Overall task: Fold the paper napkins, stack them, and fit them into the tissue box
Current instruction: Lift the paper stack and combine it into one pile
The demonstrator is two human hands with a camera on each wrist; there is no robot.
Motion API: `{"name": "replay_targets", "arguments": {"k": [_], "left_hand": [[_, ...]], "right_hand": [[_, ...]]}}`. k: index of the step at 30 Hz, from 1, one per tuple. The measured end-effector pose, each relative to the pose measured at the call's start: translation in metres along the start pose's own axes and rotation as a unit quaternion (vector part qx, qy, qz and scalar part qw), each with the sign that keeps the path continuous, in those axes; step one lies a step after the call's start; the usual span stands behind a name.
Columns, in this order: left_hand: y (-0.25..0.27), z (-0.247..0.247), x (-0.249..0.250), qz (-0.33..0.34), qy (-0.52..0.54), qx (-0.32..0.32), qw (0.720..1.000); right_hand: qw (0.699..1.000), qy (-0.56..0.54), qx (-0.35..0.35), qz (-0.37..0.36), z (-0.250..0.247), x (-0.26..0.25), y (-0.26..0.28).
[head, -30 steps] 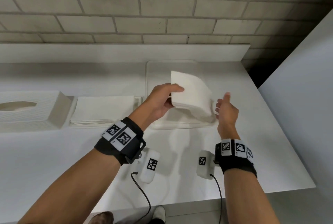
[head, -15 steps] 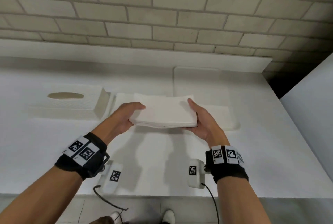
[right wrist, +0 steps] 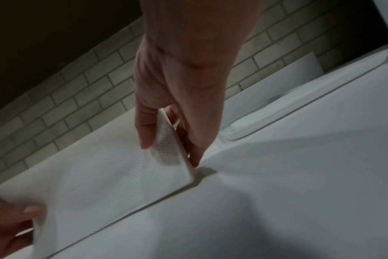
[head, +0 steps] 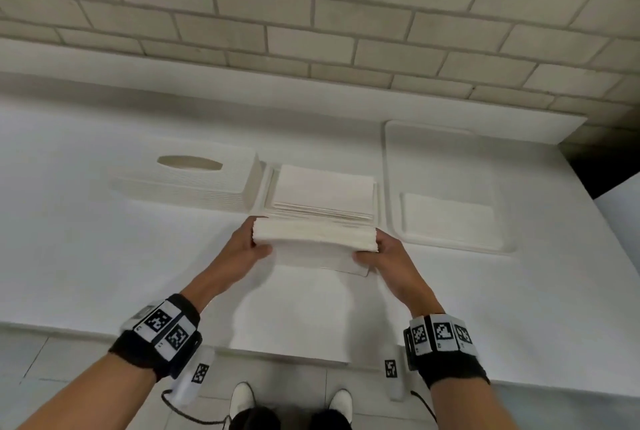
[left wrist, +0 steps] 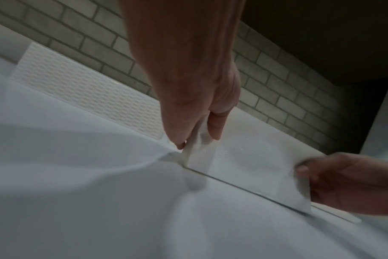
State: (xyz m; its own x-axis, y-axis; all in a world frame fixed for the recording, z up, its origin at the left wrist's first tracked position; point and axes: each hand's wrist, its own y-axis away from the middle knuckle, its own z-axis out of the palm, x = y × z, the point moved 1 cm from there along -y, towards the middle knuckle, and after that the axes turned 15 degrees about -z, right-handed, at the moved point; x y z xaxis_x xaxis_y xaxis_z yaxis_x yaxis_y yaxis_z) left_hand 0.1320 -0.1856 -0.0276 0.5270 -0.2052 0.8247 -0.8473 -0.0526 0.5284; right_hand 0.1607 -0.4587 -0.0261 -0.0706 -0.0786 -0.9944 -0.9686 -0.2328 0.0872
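The bundle of folded napkins [head: 313,239] stands on its long edge on the worktop, toward the front edge, just in front of the flat stack of napkins [head: 323,192]. The left hand [head: 247,249] pinches 1 end between thumb and fingers; the right hand [head: 382,256] pinches the other. The tissue box [head: 194,180] lies left of the flat stack, a tray [head: 446,183] with 1 sheet to its right. Squeezed only at the ends, the middle layers could sag or fan out, and uneven edges would probably jam at the box.
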Motion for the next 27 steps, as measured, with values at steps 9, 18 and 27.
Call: {"name": "replay_targets", "arguments": {"k": [9, 18, 27], "left_hand": [[-0.012, -0.003, -0.015, 0.086, -0.063, 0.004, 0.994], [-0.017, -0.004, -0.02, 0.1, -0.084, 0.004, 0.991], [-0.018, 0.0, -0.02, 0.091, -0.065, 0.05, 0.992]], "right_hand": [[0.998, 0.036, -0.012, -0.05, -0.006, 0.008, 0.006], [0.998, 0.033, 0.002, -0.049, -0.011, 0.018, 0.01], [0.998, 0.036, 0.009, -0.044, -0.012, 0.024, 0.015]]}}
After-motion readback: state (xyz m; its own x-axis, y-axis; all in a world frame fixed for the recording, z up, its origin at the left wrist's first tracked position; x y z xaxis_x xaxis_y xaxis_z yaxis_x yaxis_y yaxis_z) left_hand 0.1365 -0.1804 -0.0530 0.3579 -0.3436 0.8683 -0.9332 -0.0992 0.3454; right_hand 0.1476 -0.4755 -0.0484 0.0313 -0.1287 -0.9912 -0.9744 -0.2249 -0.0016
